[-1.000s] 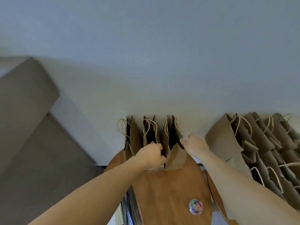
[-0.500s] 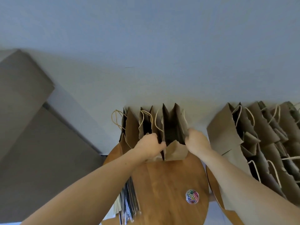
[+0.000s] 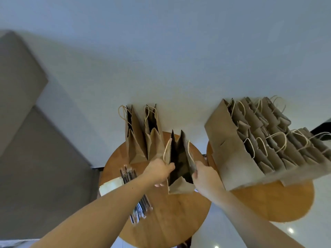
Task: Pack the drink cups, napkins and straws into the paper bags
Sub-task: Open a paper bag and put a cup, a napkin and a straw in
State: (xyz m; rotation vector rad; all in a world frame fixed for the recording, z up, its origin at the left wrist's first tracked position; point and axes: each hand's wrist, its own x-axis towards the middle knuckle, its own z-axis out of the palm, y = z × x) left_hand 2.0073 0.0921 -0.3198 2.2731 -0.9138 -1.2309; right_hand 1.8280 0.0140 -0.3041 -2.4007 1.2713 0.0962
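Against a pale wall (image 3: 179, 68), on the round wooden table (image 3: 170, 221), the left hand (image 3: 158, 171) and right hand (image 3: 206, 175) each pinch opposite rims of the open paper bag (image 3: 179, 187), seemingly light, flimsy, best held by those edges.

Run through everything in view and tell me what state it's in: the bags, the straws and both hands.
Front paper bag: upright on the round table, mouth held open.
Left hand: grips the bag's left rim.
Right hand: grips its right rim.
Two rear bags: standing by the wall, mouths narrowly open, untouched.
Bag stack: piled on the other table.
Straws: wrapped, lying on the round table.
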